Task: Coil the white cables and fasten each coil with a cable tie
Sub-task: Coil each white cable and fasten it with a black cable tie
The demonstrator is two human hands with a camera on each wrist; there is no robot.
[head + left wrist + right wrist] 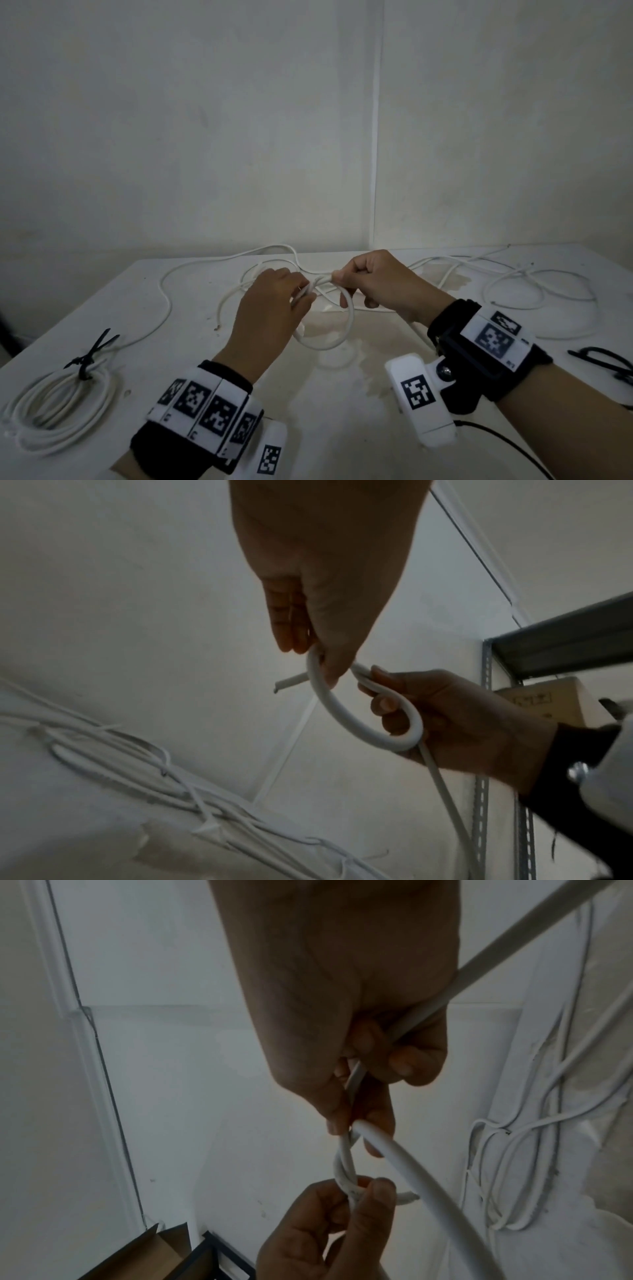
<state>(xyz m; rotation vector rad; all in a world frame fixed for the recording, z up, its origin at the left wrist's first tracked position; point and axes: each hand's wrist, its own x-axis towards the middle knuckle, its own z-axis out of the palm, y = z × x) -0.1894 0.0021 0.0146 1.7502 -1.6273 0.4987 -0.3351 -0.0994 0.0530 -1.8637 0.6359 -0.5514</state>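
You held white cable (327, 337) above table (342, 428): left hand (270, 308) pinched short end, right hand (373, 281) curled round first small loop. Stiff cable could spring open if pinch slipped.

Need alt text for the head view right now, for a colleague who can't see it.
Both hands, left hand and right hand, hold a small loop of white cable above a white table. A tied coil lies at left; loose cables sprawl behind.
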